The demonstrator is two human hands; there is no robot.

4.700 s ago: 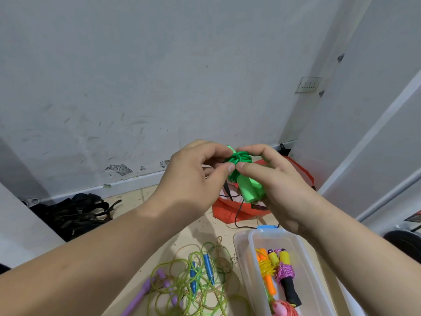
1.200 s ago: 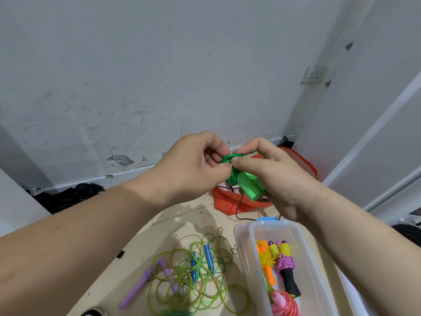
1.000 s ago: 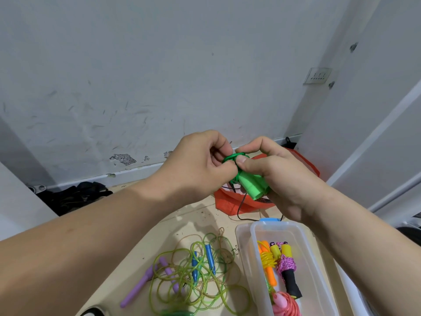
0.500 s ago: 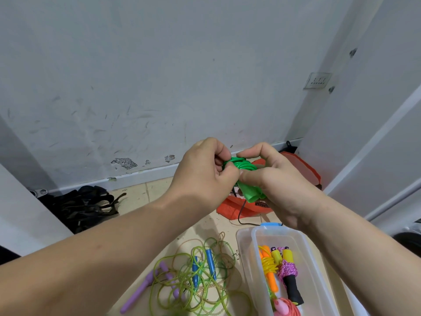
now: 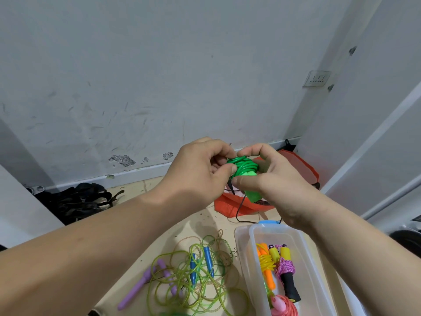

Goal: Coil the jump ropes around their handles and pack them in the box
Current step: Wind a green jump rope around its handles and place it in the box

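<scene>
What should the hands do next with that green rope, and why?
Probably tuck the last loop in tight. The green jump rope looks fully wound, the left hand pinches its coils while the right hand grips it, and nothing dangles.

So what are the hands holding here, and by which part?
Both hold the green jump rope: the right hand grips its handle end below the coil, the left hand pinches the coiled cord.

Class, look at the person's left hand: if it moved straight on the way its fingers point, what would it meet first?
The green jump rope, which the left hand pinches, so they are in contact now. Just beyond sits the right hand, gripping the same bundle.
</scene>
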